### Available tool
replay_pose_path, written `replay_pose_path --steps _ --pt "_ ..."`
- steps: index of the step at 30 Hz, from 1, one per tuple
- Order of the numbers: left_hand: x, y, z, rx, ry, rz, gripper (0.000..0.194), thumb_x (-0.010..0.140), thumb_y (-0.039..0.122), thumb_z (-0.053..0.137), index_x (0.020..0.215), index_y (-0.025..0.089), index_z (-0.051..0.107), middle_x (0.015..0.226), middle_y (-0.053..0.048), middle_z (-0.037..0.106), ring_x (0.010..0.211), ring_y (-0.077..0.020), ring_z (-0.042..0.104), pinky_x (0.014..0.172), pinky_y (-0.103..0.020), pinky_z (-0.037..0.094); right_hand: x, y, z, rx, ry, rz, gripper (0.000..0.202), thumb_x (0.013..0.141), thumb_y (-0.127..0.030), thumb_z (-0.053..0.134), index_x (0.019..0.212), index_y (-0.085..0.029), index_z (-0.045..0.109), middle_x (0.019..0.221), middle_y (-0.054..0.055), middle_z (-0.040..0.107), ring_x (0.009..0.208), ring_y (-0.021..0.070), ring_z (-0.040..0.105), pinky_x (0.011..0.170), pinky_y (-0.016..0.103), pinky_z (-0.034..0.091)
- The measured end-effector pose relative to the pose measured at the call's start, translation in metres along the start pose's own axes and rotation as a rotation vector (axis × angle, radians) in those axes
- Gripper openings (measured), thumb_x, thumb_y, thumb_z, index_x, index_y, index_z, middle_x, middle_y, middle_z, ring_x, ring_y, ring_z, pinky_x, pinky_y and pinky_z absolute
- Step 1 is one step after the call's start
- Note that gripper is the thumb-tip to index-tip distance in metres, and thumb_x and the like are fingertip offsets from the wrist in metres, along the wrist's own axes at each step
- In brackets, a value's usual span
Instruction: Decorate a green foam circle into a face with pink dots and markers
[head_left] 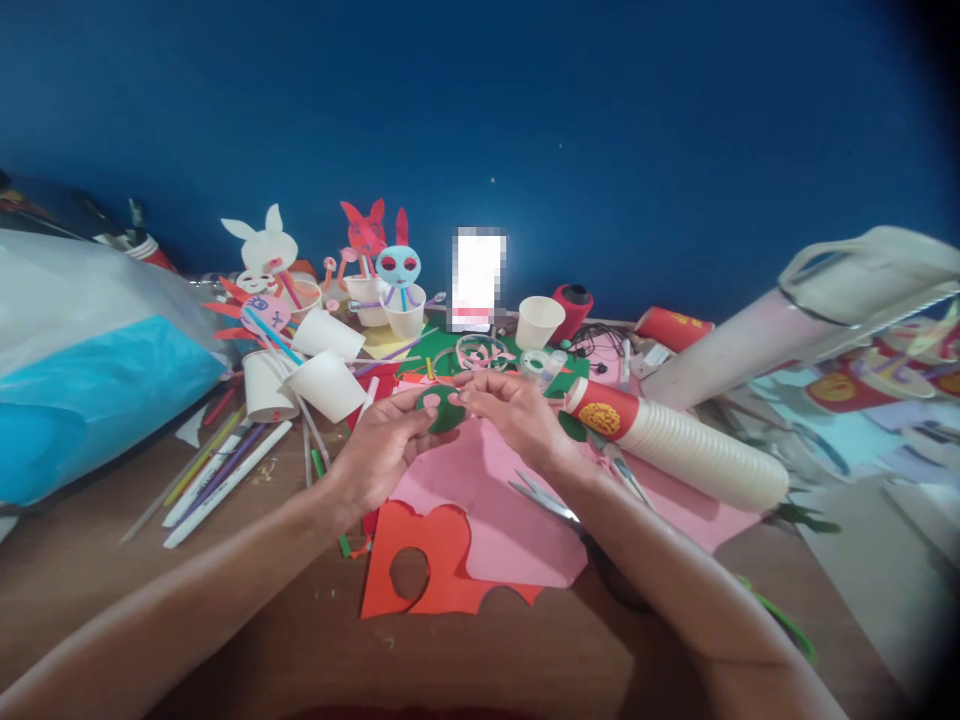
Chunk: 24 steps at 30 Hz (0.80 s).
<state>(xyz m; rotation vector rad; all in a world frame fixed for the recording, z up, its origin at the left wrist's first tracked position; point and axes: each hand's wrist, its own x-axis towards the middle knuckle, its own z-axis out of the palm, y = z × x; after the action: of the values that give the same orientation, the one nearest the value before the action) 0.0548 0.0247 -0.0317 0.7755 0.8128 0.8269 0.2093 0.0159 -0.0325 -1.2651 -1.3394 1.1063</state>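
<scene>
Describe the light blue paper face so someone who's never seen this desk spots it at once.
Find the bright screen by the blue wall. Just left of it, the light blue face rises from a white cup. Its red eyes and upright red ear set it apart from the red face nearby and the white rabbit further left.

From here I see a smooth wood-grain table (247,620) with a low sheen. The orange sheet (382,575) and pink sheet (517,550) look like matt paper. White cups (326,385) read as smooth paper. The scissors' blades (544,497) are shiny metal, and the blue-and-white bag (112,390) looks like glossy, creased plastic.
</scene>
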Motion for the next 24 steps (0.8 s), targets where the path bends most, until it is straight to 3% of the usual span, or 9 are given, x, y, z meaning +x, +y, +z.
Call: replay_pose_path --steps 4,24 --pt "0.0003 -0.0013 0.0024 -0.027 -0.009 0.000 0.021 0.072 0.012 0.058 0.091 0.014 0.066 0.091 -0.006 0.068 0.088 -0.0190 0.061 0.080 -0.036 0.049 0.0002 0.0027 0.0008 -0.046 0.053 -0.038 0.021 0.072 -0.023 0.060 0.053 -0.018 0.053 0.083 0.002 0.064 0.100 0.0181 0.054 0.086 0.032 0.039" --pt "0.0020 -0.0082 0.0020 -0.053 -0.019 0.045 0.017 0.069 0.012 0.062 0.085 0.015 0.066 0.081 -0.003 0.068 0.085 -0.0179 0.062 0.083 -0.037 0.047 -0.0019 0.0063 0.0031 -0.141 0.093 -0.151 0.017 0.074 -0.023 0.059 0.058 -0.018 0.056 0.096 0.006 0.062 0.103 0.0191 0.054 0.088 0.034 0.039"
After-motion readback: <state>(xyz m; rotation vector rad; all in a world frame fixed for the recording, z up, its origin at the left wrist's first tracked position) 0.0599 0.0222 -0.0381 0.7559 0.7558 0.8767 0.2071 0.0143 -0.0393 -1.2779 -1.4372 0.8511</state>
